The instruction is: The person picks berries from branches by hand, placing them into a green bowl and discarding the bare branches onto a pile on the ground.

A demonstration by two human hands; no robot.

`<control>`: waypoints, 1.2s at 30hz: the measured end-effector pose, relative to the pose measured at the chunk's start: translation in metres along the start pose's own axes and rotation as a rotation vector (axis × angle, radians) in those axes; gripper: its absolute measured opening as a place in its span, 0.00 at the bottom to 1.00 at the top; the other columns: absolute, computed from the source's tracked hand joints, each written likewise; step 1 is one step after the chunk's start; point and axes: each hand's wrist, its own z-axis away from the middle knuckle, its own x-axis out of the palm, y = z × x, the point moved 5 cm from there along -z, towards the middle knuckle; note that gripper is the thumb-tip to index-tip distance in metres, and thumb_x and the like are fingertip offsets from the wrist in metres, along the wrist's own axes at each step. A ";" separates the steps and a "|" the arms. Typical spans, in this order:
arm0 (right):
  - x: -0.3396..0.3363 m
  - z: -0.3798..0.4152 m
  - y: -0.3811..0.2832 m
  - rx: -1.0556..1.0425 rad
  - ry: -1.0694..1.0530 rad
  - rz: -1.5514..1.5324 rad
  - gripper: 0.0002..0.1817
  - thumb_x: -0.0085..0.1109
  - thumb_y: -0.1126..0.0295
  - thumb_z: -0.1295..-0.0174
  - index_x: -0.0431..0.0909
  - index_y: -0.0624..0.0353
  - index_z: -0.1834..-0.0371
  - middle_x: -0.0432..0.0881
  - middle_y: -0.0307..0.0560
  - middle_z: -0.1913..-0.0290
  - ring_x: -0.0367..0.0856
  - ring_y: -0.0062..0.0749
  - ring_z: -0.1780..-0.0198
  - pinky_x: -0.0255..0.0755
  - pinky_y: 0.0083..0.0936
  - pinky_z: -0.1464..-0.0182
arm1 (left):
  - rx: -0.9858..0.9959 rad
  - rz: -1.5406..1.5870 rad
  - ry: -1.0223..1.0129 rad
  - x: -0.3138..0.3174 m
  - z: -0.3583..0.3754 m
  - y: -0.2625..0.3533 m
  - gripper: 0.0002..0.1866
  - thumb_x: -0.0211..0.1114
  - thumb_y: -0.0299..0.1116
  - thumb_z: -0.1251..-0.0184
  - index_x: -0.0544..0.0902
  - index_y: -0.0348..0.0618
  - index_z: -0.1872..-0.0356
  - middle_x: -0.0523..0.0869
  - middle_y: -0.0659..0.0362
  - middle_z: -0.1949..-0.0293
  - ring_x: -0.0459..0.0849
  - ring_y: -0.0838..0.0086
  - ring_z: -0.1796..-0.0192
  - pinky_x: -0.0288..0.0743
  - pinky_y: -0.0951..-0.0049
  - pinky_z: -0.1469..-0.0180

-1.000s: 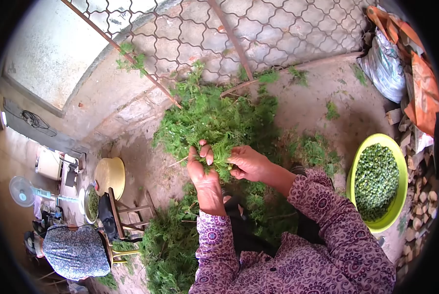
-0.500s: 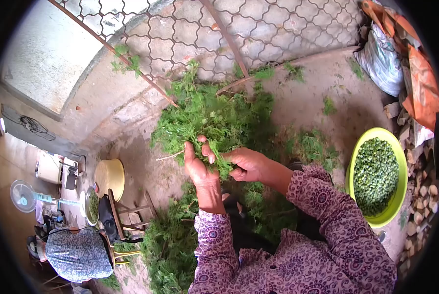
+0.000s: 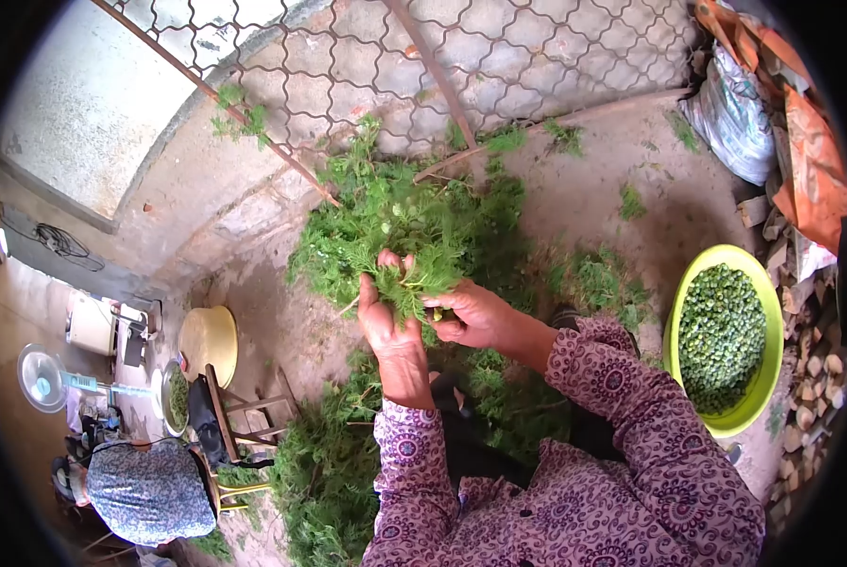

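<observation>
My left hand [image 3: 387, 331] is closed around a feathery green branch [image 3: 431, 266], held up in front of me. Thumb and fingers of my right hand [image 3: 485, 317] are pinched together at the near side of that branch. A small green bit, perhaps a fruit, shows at the right fingertips; leaves partly hide it. Beyond both hands, more cut greenery [image 3: 348, 222] is heaped near the wire mesh. To the right on the ground is a yellow-green basin [image 3: 771, 364] holding many small round green fruits [image 3: 723, 335].
More branches [image 3: 324, 472] lie at my lower left. A person in a patterned top [image 3: 149, 491] sits farther left, near a wooden chair [image 3: 253, 406], a beige tub [image 3: 211, 345] and a fan [image 3: 42, 378]. Wire mesh [image 3: 385, 57] spans the far side; stacked firewood [image 3: 806, 416] lines the right.
The held branch has turned, its leafy sprigs now spread over my fingers. My right hand has shifted slightly, and a small green bit now shows at its fingertips.
</observation>
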 end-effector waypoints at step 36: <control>-0.050 0.158 -0.166 -0.456 0.727 1.271 0.16 0.55 0.65 0.43 0.75 0.65 0.56 0.77 0.39 0.63 0.73 0.19 0.61 0.67 0.15 0.58 | -0.407 -0.363 -0.458 0.031 0.033 -0.002 0.13 0.57 0.36 0.39 0.72 0.35 0.63 0.74 0.47 0.84 0.58 0.77 0.95 0.52 0.77 0.92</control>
